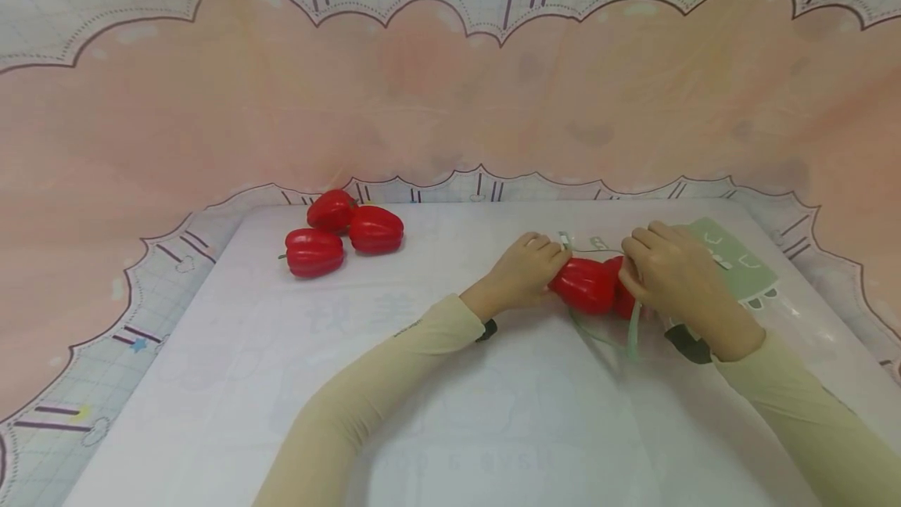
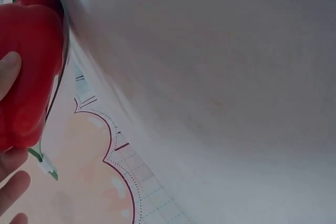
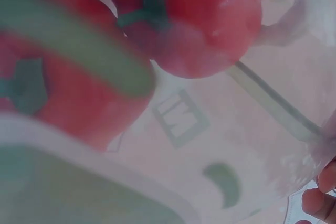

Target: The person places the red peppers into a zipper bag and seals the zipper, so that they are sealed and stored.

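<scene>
A red bell pepper (image 1: 584,284) lies on the white table (image 1: 450,413) right of centre, with a second red pepper (image 1: 623,302) half hidden behind it. My left hand (image 1: 535,264) grips the near pepper (image 2: 26,61) from the left, its fingers (image 2: 8,72) pressed on the skin. My right hand (image 1: 662,272) holds the mouth of a clear plastic bag (image 1: 735,264) with green print and green handles. In the right wrist view both peppers (image 3: 194,19) (image 3: 68,93) show through the bag film (image 3: 252,145), and my fingertips (image 3: 317,200) are at the lower right.
Three more red peppers (image 1: 338,233) sit in a cluster at the table's far left. A pink and grid-patterned cloth (image 1: 450,100) forms a backdrop all around the table. The table edge (image 2: 121,129) runs close to my left hand.
</scene>
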Demonstrator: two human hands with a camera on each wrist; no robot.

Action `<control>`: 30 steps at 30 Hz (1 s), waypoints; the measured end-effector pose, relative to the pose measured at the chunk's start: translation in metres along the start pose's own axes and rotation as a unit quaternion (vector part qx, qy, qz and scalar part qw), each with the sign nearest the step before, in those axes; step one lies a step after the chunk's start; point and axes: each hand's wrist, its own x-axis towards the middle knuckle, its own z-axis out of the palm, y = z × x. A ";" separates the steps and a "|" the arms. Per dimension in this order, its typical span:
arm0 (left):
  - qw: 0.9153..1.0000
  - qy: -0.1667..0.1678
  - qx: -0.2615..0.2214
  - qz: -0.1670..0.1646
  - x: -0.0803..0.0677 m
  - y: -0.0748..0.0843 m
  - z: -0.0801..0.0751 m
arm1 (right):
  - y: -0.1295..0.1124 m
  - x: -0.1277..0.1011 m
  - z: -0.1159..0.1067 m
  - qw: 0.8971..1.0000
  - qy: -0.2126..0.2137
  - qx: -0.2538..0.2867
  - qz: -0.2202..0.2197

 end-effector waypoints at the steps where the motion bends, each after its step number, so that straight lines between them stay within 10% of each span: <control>1: 1.000 0.001 -0.003 0.001 0.000 0.000 0.001 | 0.000 0.000 0.000 1.000 0.001 0.000 -0.001; 30: 0.999 -0.030 -0.008 0.023 0.011 0.008 0.010 | 0.001 0.002 0.001 1.000 0.014 -0.006 -0.011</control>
